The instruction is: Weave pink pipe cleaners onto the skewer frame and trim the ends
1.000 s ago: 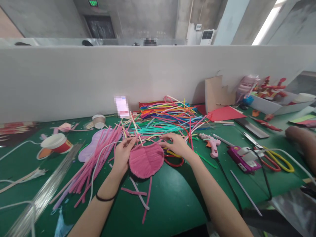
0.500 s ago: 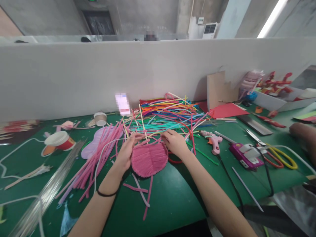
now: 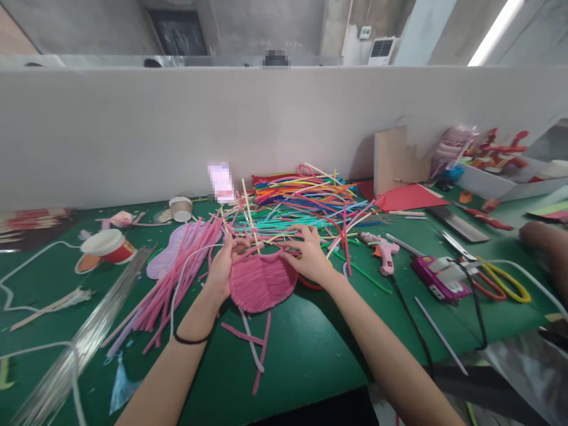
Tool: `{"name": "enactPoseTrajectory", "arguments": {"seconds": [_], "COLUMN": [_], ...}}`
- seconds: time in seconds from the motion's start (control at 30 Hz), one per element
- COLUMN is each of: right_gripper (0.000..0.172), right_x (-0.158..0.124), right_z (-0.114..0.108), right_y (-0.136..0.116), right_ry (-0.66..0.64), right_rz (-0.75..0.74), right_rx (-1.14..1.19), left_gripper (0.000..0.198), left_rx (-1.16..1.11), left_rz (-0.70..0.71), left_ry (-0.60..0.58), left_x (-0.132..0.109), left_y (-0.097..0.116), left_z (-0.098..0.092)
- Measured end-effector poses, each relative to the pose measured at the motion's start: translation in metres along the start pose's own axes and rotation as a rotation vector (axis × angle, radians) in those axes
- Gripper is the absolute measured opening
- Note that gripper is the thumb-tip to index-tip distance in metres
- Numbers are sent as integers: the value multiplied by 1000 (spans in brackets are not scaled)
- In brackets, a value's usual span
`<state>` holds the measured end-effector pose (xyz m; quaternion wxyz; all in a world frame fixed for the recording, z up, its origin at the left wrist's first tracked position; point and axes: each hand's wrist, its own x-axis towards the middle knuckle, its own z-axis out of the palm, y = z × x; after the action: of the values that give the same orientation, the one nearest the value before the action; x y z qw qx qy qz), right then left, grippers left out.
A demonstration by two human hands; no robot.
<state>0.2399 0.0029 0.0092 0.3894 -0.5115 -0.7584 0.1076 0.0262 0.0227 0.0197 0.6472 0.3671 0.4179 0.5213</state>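
Observation:
A rounded pink piece (image 3: 262,284), built from rows of fuzzy pipe cleaners with a centre seam, is held just above the table between my hands. My left hand (image 3: 222,264) is closed on its left edge, the fingers curled behind the upper rim. At the upper right edge, my right hand (image 3: 309,255) pinches the rim with thumb and fingers. A thin pale stick (image 3: 249,211) rises from behind the top of the piece. Below it, several loose pink and lilac pipe cleaners (image 3: 256,340) lie crossed on the green table (image 3: 319,355).
Left of my hands lies a bundle of pink pipe cleaners (image 3: 180,278), with a paper cup (image 3: 119,251) farther out. Coloured pipe cleaners (image 3: 302,198) are heaped behind. To the right are a glue gun (image 3: 385,253), a purple power strip (image 3: 437,284), scissors (image 3: 501,278) and another person's hand (image 3: 544,245).
The pink piece and both hands have moved slightly left and up. My right fingers have shifted along its upper rim and are more spread. The pale stick has moved left with the piece.

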Motion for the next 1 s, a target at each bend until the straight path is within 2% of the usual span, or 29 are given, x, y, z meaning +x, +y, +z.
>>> {"name": "enactPoseTrajectory", "arguments": {"seconds": [0.13,0.23,0.33,0.43,0.53,0.57,0.67,0.8,1.0], "right_gripper": [55,64,68,60,34,30,28,31,35], "right_x": [2,4,4,4,4,5,5,4,3], "right_z": [4,12,22,26,22,20,12,11,19], "right_y": [6,7,6,7,6,5,-1,-4,5], "right_ry": [-20,28,61,72,37,15,-45,-95,13], "right_rz": [147,289,357,407,332,294,222,213,292], "right_rx": [378,649,733,656,416,335,223,261,218], "left_gripper": [44,42,43,43,43,43,44,44,44], "left_rx": [-78,-106,-98,-114,-142,-146,-147,-136,-161], "left_rz": [-4,-17,-26,-20,-7,-9,-20,-18,21], "left_ry": [35,-32,-105,-121,-116,-116,-114,-122,-128], "left_x": [5,5,3,3,5,5,4,1,1], "left_y": [0,1,0,0,1,1,3,4,3], "left_z": [-7,-7,-6,-6,-8,-8,-8,-6,-4]}}
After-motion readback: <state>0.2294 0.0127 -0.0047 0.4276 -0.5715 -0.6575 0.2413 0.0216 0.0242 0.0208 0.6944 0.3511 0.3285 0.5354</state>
